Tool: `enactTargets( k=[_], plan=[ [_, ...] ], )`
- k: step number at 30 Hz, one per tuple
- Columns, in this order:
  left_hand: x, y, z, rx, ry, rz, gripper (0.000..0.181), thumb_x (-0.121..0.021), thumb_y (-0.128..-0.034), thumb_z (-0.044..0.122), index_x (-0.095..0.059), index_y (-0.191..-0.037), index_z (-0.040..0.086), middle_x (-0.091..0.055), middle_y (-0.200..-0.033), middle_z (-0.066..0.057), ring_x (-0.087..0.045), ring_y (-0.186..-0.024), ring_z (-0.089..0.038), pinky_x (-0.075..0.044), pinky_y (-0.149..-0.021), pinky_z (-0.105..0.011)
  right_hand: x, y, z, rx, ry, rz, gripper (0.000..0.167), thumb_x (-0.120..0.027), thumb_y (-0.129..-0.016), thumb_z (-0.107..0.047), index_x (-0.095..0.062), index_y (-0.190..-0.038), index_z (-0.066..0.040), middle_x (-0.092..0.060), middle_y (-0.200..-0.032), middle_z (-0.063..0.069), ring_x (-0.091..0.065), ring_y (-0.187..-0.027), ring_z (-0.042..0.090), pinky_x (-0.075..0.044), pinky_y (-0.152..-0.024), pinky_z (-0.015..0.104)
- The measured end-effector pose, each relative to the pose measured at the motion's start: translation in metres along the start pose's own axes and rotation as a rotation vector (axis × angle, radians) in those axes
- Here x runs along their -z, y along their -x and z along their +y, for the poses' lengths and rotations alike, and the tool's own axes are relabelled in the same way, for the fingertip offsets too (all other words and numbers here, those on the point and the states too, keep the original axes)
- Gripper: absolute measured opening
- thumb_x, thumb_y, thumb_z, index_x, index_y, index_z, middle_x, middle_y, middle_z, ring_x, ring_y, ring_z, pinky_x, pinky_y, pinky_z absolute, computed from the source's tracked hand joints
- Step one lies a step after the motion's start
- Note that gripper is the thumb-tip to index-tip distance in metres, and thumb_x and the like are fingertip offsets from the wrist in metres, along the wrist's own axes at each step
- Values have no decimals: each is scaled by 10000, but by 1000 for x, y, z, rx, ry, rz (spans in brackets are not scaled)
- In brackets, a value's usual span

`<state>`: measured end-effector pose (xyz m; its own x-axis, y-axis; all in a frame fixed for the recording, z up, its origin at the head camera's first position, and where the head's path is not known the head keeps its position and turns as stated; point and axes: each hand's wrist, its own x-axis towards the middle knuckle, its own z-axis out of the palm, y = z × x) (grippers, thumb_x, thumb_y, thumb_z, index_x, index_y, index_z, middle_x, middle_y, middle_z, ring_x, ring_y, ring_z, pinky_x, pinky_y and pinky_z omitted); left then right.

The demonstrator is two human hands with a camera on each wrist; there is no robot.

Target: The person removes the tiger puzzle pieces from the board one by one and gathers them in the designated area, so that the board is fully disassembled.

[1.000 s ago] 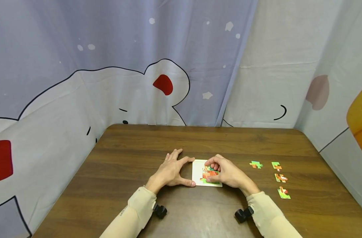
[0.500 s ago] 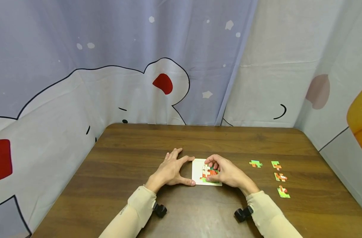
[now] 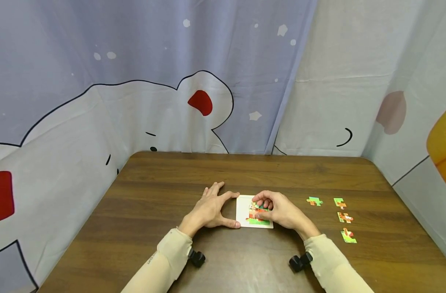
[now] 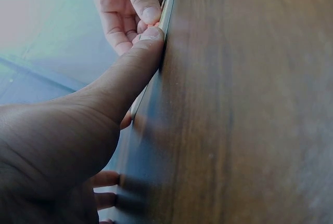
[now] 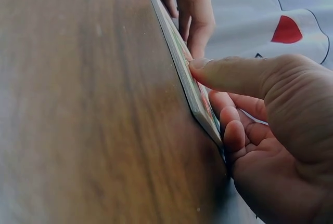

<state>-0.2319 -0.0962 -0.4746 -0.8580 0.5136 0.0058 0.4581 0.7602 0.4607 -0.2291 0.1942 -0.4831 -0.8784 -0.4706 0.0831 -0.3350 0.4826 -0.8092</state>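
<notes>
A small white-rimmed puzzle board (image 3: 242, 215) lies flat on the wooden table, with a red, green and orange picture part (image 3: 258, 221) on its right side. My left hand (image 3: 208, 211) steadies the board's left edge. Its thumb and index finger are spread to the two left corners. Above the picture, my right hand (image 3: 281, 211) has thumb and index finger at a puzzle piece (image 3: 253, 209) in the board, the other fingers curled. In the right wrist view, the right thumb (image 5: 234, 76) touches the picture surface. The piece's outline is partly hidden by the hand.
Several loose puzzle pieces lie right of the board: a green-orange one (image 3: 314, 201) and a column with an upper piece (image 3: 339, 202), a middle piece (image 3: 345, 217) and a lower piece (image 3: 349, 236). A printed curtain (image 3: 153, 114) hangs behind the table (image 3: 223, 268).
The right thumb has shifted slightly upward on the picture, uncovering more green below. A pale patch on the pieces at mid-interval now looks coloured again. The left hand has stayed put.
</notes>
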Motion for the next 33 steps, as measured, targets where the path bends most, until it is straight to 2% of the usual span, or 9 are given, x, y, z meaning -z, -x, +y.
enactTargets(
  k=[12,18,25,33],
  plan=[
    [0,0,-1,3,11,-4,944,-971,-789,641,-601,-1597,325,-248,-1802,-258,-154,-1689,-523,-122,-1378,-666,6,2,0,-4,-84,14,395,-937,-921,-130,-744,-1253,-41,-666,-1036,110,-603,-913,216,-523,-779,219],
    [0,-1,-1,2,16,-2,938,-971,-789,641,-605,-1593,326,-248,-1802,-260,-154,-1688,-526,-120,-1377,-667,17,3,-5,5,-132,26,411,-921,-924,-83,-731,-1280,-4,-662,-1058,152,-613,-920,210,-543,-774,210],
    [1,-1,-1,3,2,0,946,-972,-786,643,-600,-1598,333,-250,-1806,-245,-156,-1691,-513,-116,-1382,-655,38,9,-11,17,-161,109,408,-905,-945,-85,-729,-1300,9,-647,-1075,176,-612,-907,179,-557,-750,202],
    [0,-1,-1,-9,-4,5,946,-976,-783,639,-603,-1595,328,-253,-1803,-255,-165,-1687,-521,-123,-1380,-658,75,32,-12,7,-160,187,423,-902,-929,-42,-714,-1302,27,-629,-1064,156,-618,-940,153,-564,-768,195]
  ],
)
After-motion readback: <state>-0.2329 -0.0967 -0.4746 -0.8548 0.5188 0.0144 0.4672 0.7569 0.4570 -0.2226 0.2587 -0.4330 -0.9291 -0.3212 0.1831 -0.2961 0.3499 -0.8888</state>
